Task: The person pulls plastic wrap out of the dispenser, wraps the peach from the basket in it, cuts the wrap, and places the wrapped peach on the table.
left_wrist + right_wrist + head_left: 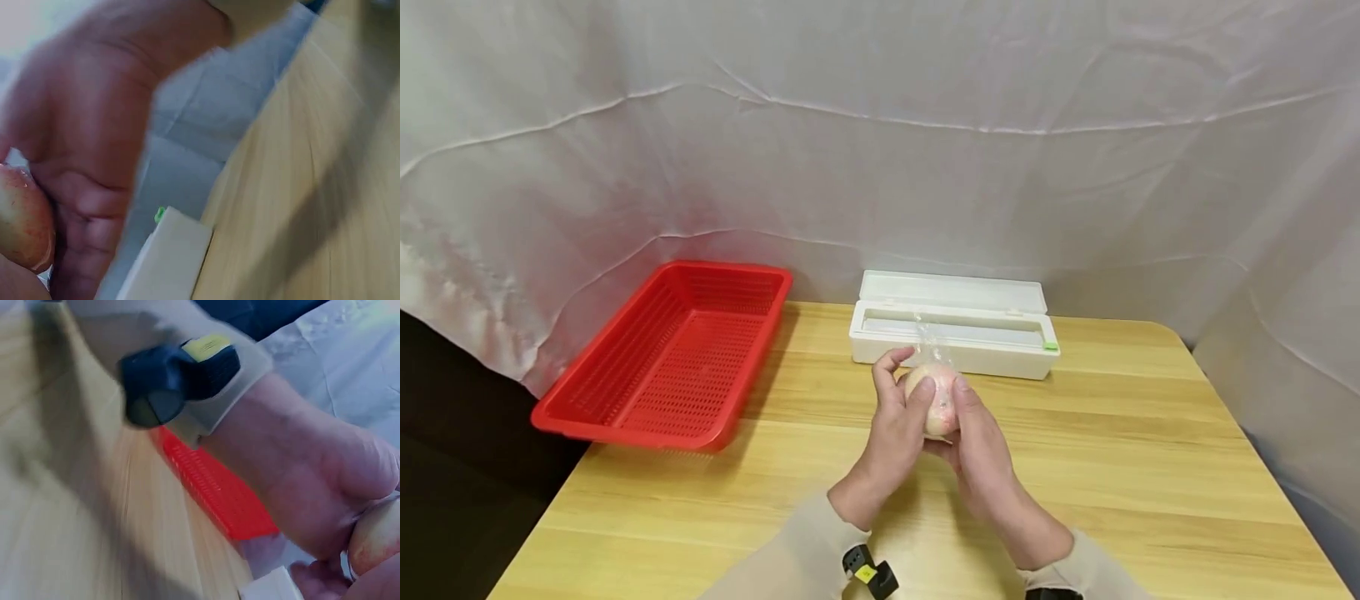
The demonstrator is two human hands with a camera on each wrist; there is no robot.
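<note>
Between my two hands is a round peach [939, 408], cream with a red blush, wrapped in shiny clear cling film. A loose, crumpled tail of the cling film [931, 340] rises from its far side. My left hand [891, 429] grips the peach from the left, thumb on top and index finger lifted off and bent. From the right, my right hand [985, 450] holds it with the thumb along its upper side and the other fingers underneath. Both hands are above the wooden table. The peach [24, 219] also appears at the edge of the left wrist view.
Behind the hands stands a white cling film box [955, 354], its lid [951, 292] raised and a green tab [1050, 346] at its right end. A red perforated plastic basket [730, 417] sits at the table's left. Grey cloth [970, 183] hangs behind the table.
</note>
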